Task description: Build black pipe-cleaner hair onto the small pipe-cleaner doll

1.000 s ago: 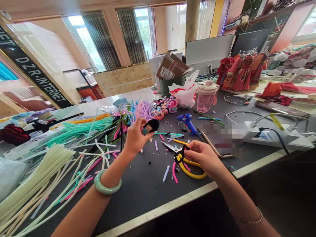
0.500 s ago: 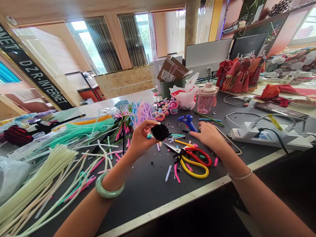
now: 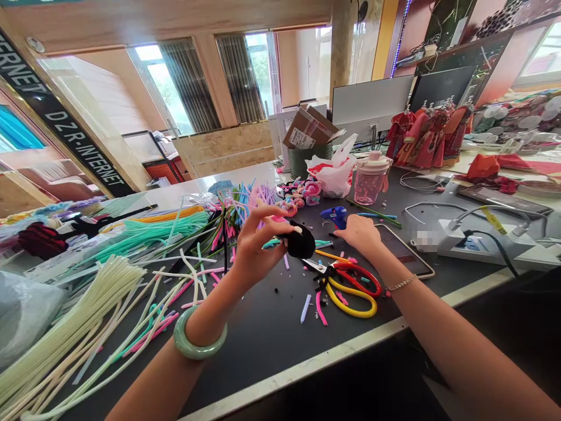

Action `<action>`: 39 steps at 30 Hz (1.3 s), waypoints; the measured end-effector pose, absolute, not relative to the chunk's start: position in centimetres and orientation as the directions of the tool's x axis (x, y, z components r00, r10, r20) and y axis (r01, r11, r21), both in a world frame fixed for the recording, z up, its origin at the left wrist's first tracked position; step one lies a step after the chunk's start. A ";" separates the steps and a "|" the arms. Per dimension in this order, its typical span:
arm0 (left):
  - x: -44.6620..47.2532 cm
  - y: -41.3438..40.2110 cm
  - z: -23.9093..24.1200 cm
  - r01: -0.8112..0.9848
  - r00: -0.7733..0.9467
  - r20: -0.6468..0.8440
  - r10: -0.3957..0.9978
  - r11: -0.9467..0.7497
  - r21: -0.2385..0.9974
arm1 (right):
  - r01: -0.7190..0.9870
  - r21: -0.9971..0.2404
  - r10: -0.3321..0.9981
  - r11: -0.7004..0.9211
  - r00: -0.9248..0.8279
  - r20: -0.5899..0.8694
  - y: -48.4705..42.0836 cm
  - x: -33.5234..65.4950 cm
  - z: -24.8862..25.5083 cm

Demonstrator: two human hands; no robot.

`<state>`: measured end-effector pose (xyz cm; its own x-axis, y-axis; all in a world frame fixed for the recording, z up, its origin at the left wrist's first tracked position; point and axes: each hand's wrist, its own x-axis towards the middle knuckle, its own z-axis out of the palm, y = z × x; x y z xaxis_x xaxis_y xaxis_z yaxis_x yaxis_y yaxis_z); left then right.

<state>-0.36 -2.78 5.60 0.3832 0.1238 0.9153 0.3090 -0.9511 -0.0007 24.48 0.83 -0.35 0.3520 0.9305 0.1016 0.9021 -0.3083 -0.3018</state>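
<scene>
My left hand (image 3: 263, 242) is closed on a round, fuzzy black piece (image 3: 301, 241), pinched between thumb and fingers above the table. A green bangle sits on that wrist. My right hand (image 3: 362, 235) is closed around the handle of a blue glue gun (image 3: 335, 216), whose nozzle end points left; the handle is hidden by my fingers. Between my hands and nearer to me lie scissors (image 3: 350, 298) with one red and one yellow handle loop, blades pointing left.
Pale pipe cleaners (image 3: 87, 318) spread along the left, with teal bundles (image 3: 153, 234) behind. Short cut bits lie around the scissors. A pink cup (image 3: 370, 181), a plastic bag (image 3: 335, 172), a phone (image 3: 407, 254) and a white power strip (image 3: 473, 242) stand or lie to the right.
My right hand has moved left onto the glue gun's handle and closed around it. My left hand has turned the black piece, showing a smoother side. The view has shifted slightly.
</scene>
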 end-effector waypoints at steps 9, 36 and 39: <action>-0.9 -3.0 6.4 0.470 0.374 0.927 -0.043 -0.852 -0.229 | 0.814 -0.493 0.904 -0.308 0.411 0.115 1.9 24.0 -0.4; 0.8 -2.8 5.5 -0.313 0.131 0.508 0.851 -0.451 0.836 | -0.212 -0.894 0.637 0.395 0.764 0.100 -11.4 24.5 2.2; 0.9 -3.1 5.4 -0.408 0.250 0.341 0.906 -0.221 0.886 | -0.191 -0.897 0.567 0.399 0.820 0.077 -11.9 24.7 1.7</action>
